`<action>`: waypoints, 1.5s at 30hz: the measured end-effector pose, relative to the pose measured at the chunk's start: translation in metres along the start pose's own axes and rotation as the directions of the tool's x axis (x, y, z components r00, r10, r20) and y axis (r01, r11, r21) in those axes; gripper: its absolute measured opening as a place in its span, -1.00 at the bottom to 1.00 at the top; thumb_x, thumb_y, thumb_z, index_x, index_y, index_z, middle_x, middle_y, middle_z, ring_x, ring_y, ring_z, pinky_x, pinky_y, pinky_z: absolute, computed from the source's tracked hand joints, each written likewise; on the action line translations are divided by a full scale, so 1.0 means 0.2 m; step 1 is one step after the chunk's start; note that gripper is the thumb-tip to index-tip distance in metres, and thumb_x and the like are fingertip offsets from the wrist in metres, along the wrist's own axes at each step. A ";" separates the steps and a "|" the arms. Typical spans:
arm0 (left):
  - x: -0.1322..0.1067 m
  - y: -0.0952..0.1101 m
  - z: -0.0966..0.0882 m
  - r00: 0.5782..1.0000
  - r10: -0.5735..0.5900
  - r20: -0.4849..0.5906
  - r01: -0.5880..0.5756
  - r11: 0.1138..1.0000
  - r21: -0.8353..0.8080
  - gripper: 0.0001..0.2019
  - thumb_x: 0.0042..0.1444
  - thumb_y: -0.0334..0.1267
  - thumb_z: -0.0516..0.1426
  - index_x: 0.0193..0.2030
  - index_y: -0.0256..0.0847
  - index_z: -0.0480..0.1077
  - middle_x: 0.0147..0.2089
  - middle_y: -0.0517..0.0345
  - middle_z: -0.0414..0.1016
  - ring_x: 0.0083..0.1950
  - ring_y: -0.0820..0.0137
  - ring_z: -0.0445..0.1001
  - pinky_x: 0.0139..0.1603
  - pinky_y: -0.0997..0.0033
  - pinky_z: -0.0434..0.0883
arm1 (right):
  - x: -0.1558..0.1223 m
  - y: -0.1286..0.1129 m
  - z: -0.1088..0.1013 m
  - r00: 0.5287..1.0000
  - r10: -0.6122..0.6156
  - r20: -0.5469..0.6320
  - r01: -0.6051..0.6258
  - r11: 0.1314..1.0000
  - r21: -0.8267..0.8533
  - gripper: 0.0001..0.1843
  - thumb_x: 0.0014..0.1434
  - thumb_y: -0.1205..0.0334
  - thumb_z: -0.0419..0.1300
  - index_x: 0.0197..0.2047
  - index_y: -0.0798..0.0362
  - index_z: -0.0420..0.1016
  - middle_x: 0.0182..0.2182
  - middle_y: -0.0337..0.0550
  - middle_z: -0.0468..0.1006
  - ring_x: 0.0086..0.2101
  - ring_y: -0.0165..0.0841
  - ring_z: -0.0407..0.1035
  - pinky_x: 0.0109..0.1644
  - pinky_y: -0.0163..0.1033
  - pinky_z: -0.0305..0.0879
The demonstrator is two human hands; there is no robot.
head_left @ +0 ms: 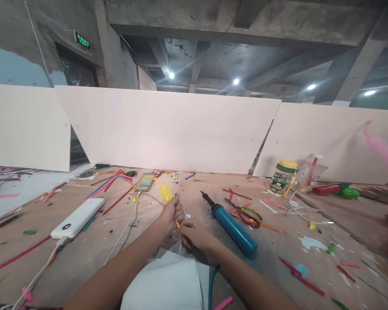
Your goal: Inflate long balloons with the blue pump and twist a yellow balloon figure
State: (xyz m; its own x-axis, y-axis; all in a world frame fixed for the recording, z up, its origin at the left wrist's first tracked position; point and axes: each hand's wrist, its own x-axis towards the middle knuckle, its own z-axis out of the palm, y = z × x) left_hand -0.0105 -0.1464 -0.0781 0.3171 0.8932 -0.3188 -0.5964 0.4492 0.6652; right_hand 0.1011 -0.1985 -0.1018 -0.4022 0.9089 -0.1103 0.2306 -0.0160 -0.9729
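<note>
My left hand (172,211) is closed around a yellow balloon (167,193), whose small inflated bulb sticks up past my fingers. My right hand (194,234) is just to the right and a little lower, pinched on the thin yellow-orange end of the same balloon (177,224) where it comes out under my left fist. Both hands hover low over a wooden table (271,267). A teal balloon hand pump (233,230) lies on the table right of my right hand, nozzle pointing away from me.
A white power bank (78,218) with a cable lies at left. Several uninflated long balloons and scraps litter the table. A lidded jar (282,178), a red marker and green balloon sit at right. White sheets (168,284) lie near me. White boards wall off the back.
</note>
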 end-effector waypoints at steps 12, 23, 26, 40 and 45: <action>-0.01 -0.02 -0.06 0.979 0.094 0.183 -0.170 0.871 0.460 -0.73 -0.04 -0.56 0.12 -0.66 -0.21 0.23 -0.69 0.30 0.23 -0.67 0.53 0.10 -0.60 0.54 -0.02 | -0.01 -0.06 -0.11 0.902 -0.138 -0.409 0.178 0.982 0.060 -0.66 0.00 0.09 0.24 -0.17 0.00 0.29 -0.56 -0.37 0.26 -0.55 -0.47 0.17 -0.50 -0.36 0.08; -0.12 0.01 0.01 0.912 -0.148 0.383 -0.164 0.723 0.671 -0.57 0.09 0.02 0.11 -0.64 -0.19 0.16 -0.73 0.33 0.00 -0.72 0.56 -0.11 -0.68 0.49 -0.16 | 0.01 -0.10 -0.28 0.864 -0.122 -0.488 0.312 0.891 0.330 -0.56 -0.16 -0.09 0.29 -0.38 0.06 0.29 -0.53 -0.29 0.30 -0.62 -0.52 0.12 -0.59 -0.36 0.06; -0.14 0.03 0.04 0.909 -0.125 0.399 -0.174 0.754 0.634 -0.53 0.12 0.14 0.00 -0.61 -0.15 0.02 -0.69 0.40 -0.12 -0.70 0.59 -0.23 -0.68 0.52 -0.20 | -0.01 -0.13 -0.31 0.837 -0.159 -0.523 0.376 0.862 0.339 -0.57 -0.22 -0.05 0.33 -0.40 0.04 0.30 -0.52 -0.30 0.30 -0.56 -0.49 0.18 -0.48 -0.33 0.18; -0.12 0.04 0.05 0.877 0.193 0.440 -0.470 0.534 0.703 -0.68 0.16 -0.01 0.03 -0.48 -0.18 0.23 -0.67 0.34 0.10 -0.66 0.52 0.02 -0.64 0.50 -0.04 | -0.06 -0.11 -0.29 0.917 -0.225 -0.329 0.287 0.946 0.151 -0.76 -0.07 0.18 0.31 -0.30 0.05 0.45 -0.51 -0.29 0.43 -0.52 -0.46 0.25 -0.42 -0.34 0.15; -0.17 0.06 0.07 0.798 0.270 0.538 -0.602 0.355 0.715 -0.79 0.09 -0.17 0.15 -0.48 -0.20 0.32 -0.51 0.24 0.28 -0.45 0.45 0.19 -0.42 0.49 0.11 | -0.04 -0.07 -0.29 0.942 -0.110 -0.316 0.179 0.964 0.196 -0.66 0.10 -0.05 0.10 -0.46 0.06 0.32 -0.75 -0.40 0.15 -0.72 -0.53 -0.01 -0.64 -0.33 -0.15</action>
State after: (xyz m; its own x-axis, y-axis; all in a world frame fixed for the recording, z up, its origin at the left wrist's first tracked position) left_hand -0.0177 -0.1718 -0.0507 0.4888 0.8232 0.2889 0.1242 -0.3934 0.9109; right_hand 0.1517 -0.1818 -0.0747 -0.1240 0.9900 0.0679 -0.0235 0.0654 -0.9976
